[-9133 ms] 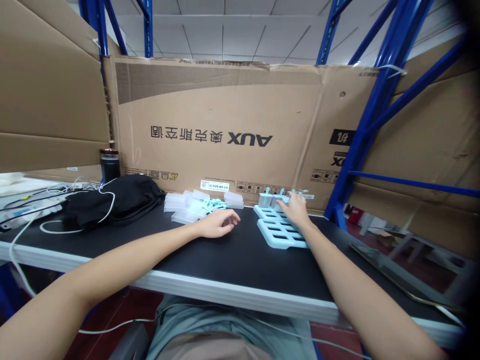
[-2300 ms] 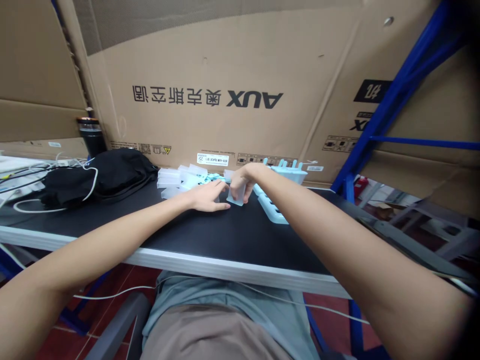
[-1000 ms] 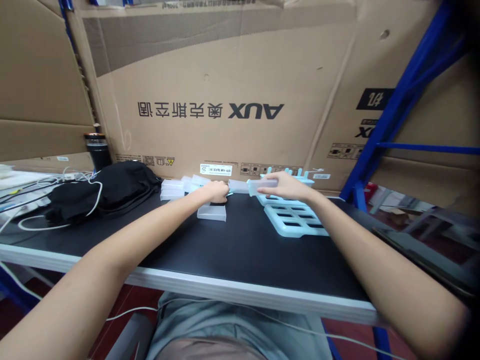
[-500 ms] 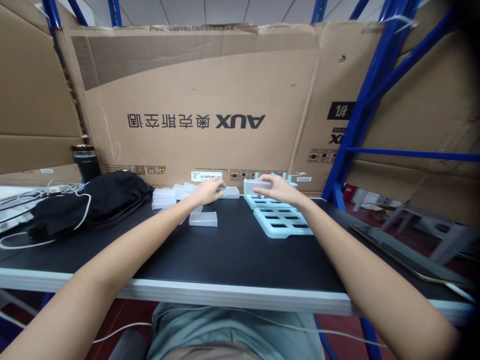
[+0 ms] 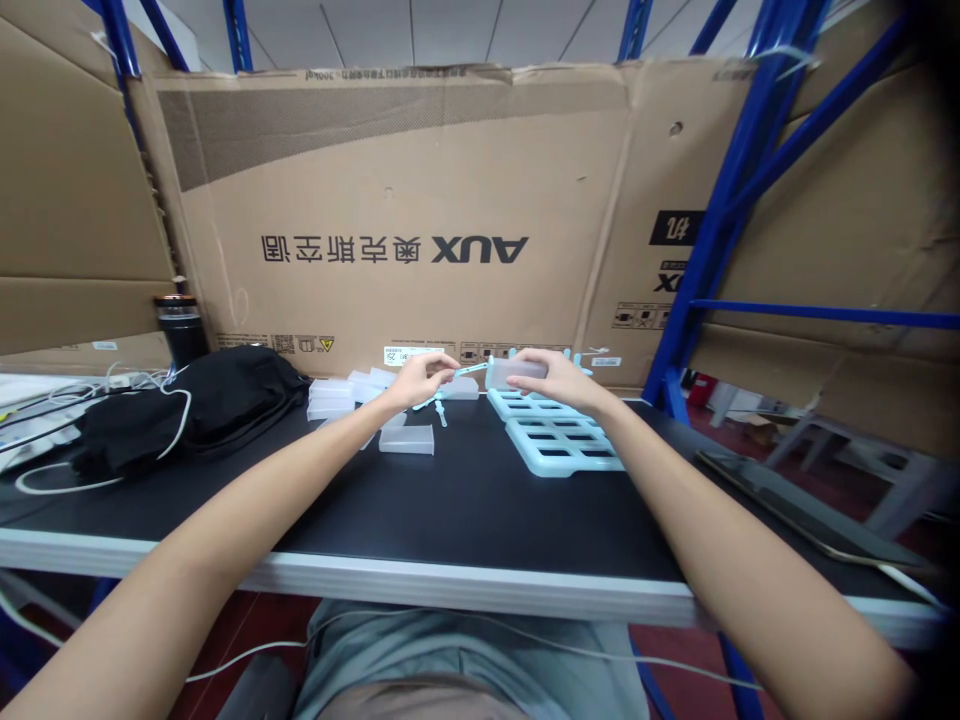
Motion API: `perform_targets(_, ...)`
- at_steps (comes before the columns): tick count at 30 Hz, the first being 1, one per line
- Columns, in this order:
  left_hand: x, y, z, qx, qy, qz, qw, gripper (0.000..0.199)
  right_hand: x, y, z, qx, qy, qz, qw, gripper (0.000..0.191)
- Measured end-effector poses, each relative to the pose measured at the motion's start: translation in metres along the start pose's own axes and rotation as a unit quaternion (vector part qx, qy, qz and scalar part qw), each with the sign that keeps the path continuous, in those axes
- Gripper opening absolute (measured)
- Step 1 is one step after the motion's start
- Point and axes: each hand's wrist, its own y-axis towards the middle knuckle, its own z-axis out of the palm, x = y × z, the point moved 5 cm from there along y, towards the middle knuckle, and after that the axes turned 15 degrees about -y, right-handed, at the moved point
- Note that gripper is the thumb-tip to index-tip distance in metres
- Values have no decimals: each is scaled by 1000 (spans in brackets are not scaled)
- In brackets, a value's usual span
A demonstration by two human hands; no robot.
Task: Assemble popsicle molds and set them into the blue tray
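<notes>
My left hand point(image 5: 426, 382) pinches one end of a thin light-blue strip point(image 5: 472, 369), whose other end points at the box in my right hand. Between the fingers of my right hand point(image 5: 553, 376) is a translucent plastic box point(image 5: 516, 374) with a light-blue edge on its left side. That box is held over the back of a light-blue rack point(image 5: 556, 466) with rectangular openings. Below my left hand lies another small light-blue piece point(image 5: 441, 413). A clear box point(image 5: 406, 440) lies in front of it, and several more clear boxes point(image 5: 330, 398) are grouped to the left.
On the left are a black bag point(image 5: 240, 400), white cables and a dark cup point(image 5: 180, 335). A tablet-like device point(image 5: 802, 505) lies at the right. Cardboard point(image 5: 390, 140) stands behind the black table, beside blue posts.
My left hand has moved slightly, and the strip it holds now reaches towards the box. The small light-blue piece below it has come into view. My right hand still holds the box.
</notes>
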Motion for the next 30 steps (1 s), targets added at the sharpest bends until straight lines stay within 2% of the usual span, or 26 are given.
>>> perform_targets(8, -13, -2, -5, -15, 56, 16, 998, 11, 2, -2, 2, 7, 17, 15, 1000, 38)
perform_targets(13, -19, -4, 14, -8, -24, 30, 999, 10, 13, -2, 15, 41, 36, -11, 998, 38)
perform_targets(17, -24, -5, 24, -62, -108, 20, 992, 17, 19, 0, 23, 29, 84, -14, 996, 41)
perform_targets(20, -28, -7, 25, -105, -175, -7, 979, 24, 19, 2, 23, 4, 68, -15, 998, 42)
perform_targets(26, -35, -11, 25, -142, -210, -24, 967, 32, 24, 4, 24, -4, 75, -55, 996, 38)
perform_targets(30, -32, -10, 30, -119, -206, -31, 971, 42, 33, 1, 25, 12, 97, -85, 992, 54)
